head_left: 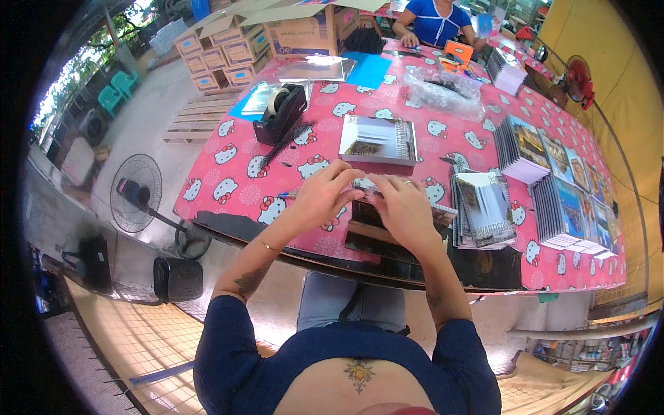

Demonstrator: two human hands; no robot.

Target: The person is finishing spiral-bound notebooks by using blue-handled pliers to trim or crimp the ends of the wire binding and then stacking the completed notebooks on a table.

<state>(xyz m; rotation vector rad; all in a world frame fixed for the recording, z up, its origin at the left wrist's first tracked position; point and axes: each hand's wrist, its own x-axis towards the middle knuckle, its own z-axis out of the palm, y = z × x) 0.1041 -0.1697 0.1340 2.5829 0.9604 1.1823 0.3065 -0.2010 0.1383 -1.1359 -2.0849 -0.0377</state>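
Observation:
Both of my hands meet at the near middle of the table, over a brown, wooden-looking block point(377, 234). The fingers of my left hand point(333, 190) are pinched at the left end of what looks like a notebook point(443, 215). My right hand point(407, 211) is closed along its upper edge and covers most of it. Just beyond lies a stack of notebooks point(377, 138) with landscape covers. Another, uneven notebook stack point(485, 207) stands to the right of my right hand. A pen-like item point(287, 196) lies left of my left hand.
The table has a pink patterned cover point(228, 162). On it are a black tape dispenser point(282, 114), thin black coils point(285, 144), a clear plastic bag point(446, 93) and notebook rows point(564, 214). Across sits a person in blue point(439, 21). Cartons point(297, 34) stand behind; a fan point(136, 194) is left.

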